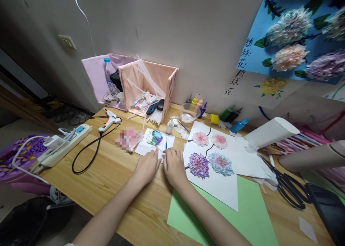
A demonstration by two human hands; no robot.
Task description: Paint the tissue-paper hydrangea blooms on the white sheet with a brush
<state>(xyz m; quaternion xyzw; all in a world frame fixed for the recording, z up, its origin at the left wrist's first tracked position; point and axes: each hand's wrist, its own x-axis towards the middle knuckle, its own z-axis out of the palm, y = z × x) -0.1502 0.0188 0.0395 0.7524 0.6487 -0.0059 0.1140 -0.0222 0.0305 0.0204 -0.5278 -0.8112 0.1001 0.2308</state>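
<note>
My left hand (147,167) rests on the wooden table (113,181) with its fingertips on the near edge of a small white sheet (144,146), fingers curled together. My right hand (174,167) sits right beside it, closed on a thin blue paintbrush (166,147) that points away from me. A paint palette (154,137) with blue and purple paint lies on that small sheet. To the right lies a white paper (215,181) bearing several tissue flowers, pink (201,138) above and purple (198,165) below.
A green sheet (242,217) lies under the white paper. Black scissors (289,186) and paper rolls lie at right. A glue gun (110,121), power strip (66,142), pink box (151,84), glue bottle (169,126), plastic bowl (189,113) and paint bottles stand further back.
</note>
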